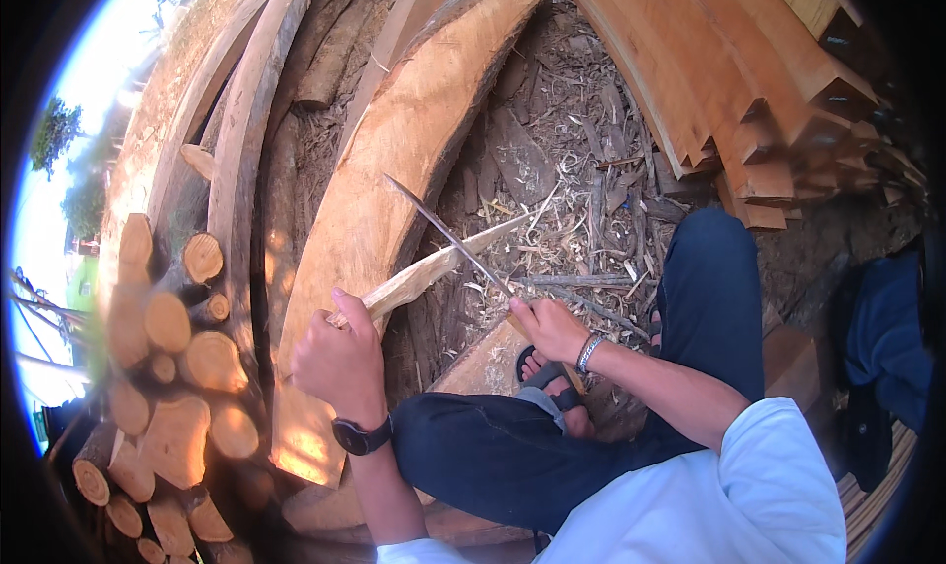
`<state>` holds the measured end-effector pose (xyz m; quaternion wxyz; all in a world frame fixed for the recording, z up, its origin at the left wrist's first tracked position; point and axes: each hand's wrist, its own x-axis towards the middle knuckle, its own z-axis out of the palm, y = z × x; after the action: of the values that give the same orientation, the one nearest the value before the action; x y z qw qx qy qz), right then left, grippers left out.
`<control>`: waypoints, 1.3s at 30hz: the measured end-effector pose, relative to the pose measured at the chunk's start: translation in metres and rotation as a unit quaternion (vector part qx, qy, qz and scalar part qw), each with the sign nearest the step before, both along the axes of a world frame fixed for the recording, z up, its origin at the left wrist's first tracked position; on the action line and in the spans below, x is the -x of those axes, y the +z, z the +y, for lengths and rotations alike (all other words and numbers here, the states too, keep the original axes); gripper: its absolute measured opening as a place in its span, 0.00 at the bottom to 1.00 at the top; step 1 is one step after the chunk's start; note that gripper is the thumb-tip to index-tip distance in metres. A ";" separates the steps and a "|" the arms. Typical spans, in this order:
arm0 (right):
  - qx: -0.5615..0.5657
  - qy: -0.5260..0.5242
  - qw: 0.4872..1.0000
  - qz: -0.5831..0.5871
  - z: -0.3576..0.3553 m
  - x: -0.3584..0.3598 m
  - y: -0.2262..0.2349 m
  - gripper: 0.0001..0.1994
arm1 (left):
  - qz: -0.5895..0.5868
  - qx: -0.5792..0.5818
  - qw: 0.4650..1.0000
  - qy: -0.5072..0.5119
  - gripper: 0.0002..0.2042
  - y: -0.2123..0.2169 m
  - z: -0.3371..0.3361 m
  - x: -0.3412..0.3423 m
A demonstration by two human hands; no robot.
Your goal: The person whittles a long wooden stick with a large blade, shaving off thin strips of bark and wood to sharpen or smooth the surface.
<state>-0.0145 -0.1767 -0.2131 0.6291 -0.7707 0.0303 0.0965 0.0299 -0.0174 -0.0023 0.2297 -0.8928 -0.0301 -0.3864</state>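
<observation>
My left hand (340, 359), with a dark watch on its wrist, is closed around the near end of a pale, whittled stick of wood (414, 276). The stick slants up and to the right and tapers to a thin far end. In my right hand (552, 330) is a long, narrow-bladed knife (436, 221), its tip pointing up and left. Its blade crosses the stick about midway; whether they touch, I cannot tell. My right fingers hide part of the knife's handle. Behind both lies a broad sawn plank (394, 140).
Cut logs (214, 362) are stacked at the left. Sawn beams (709, 81) lie at the upper right. Wood shavings (567, 229) litter the ground near my sandalled foot (552, 387). Dark cloth (887, 318) shows at the right edge.
</observation>
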 end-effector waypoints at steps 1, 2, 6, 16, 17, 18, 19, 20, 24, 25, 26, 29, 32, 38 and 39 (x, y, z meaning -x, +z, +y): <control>-0.005 0.014 0.999 0.028 -0.001 -0.001 0.002 0.33 | 0.001 0.009 1.000 0.001 0.22 0.001 0.000 0.000; -0.002 0.007 1.000 0.005 -0.001 0.000 0.001 0.33 | 0.007 0.017 1.000 0.004 0.22 0.002 -0.002 0.002; 0.016 -0.014 0.998 -0.059 0.000 0.002 -0.001 0.35 | 0.016 0.022 0.999 0.024 0.23 0.004 -0.008 -0.001; -0.001 0.010 0.999 -0.033 0.001 0.003 0.005 0.33 | 0.055 0.047 0.997 0.037 0.23 0.005 -0.009 0.002; 0.004 0.022 1.000 -0.011 0.000 0.001 0.005 0.33 | 0.037 0.028 0.999 0.021 0.22 0.002 -0.004 0.004; -0.017 0.019 1.000 0.018 -0.001 0.001 0.004 0.33 | 0.019 0.009 1.000 0.004 0.21 0.001 -0.002 0.005; -0.037 0.017 0.998 0.046 -0.002 0.002 0.005 0.33 | 0.007 0.009 1.000 -0.009 0.21 0.002 -0.001 0.005; -0.056 0.015 0.995 0.079 -0.003 0.003 0.007 0.33 | 0.000 0.010 1.000 -0.022 0.21 0.000 -0.001 0.006; -0.019 -0.004 0.996 -0.088 0.002 0.010 0.016 0.35 | 0.013 0.003 1.000 -0.012 0.20 0.004 -0.010 0.006; -0.017 -0.009 0.995 -0.094 0.000 0.009 0.020 0.35 | 0.016 0.000 1.000 -0.021 0.20 0.001 -0.012 0.005; -0.017 -0.012 0.994 -0.103 0.000 0.008 0.023 0.36 | 0.015 -0.005 0.999 -0.028 0.21 0.002 -0.012 0.005; -0.059 -0.006 0.998 0.026 -0.002 0.001 0.004 0.36 | 0.015 -0.018 0.999 -0.038 0.21 0.001 -0.013 0.007; -0.060 -0.001 0.998 0.024 -0.006 0.005 0.007 0.34 | 0.051 -0.011 0.998 -0.019 0.22 0.006 -0.021 0.011; -0.053 -0.010 0.995 -0.088 -0.013 0.005 0.012 0.32 | 0.104 -0.002 0.993 -0.057 0.21 0.014 -0.044 0.029; -0.064 -0.001 0.996 -0.069 -0.016 0.005 0.016 0.32 | 0.110 0.004 0.991 -0.071 0.21 0.014 -0.045 0.030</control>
<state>-0.0199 -0.1923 -0.1975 0.6777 -0.7337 -0.0187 0.0447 0.0001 -0.0622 0.0115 0.2003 -0.9305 0.0573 -0.3012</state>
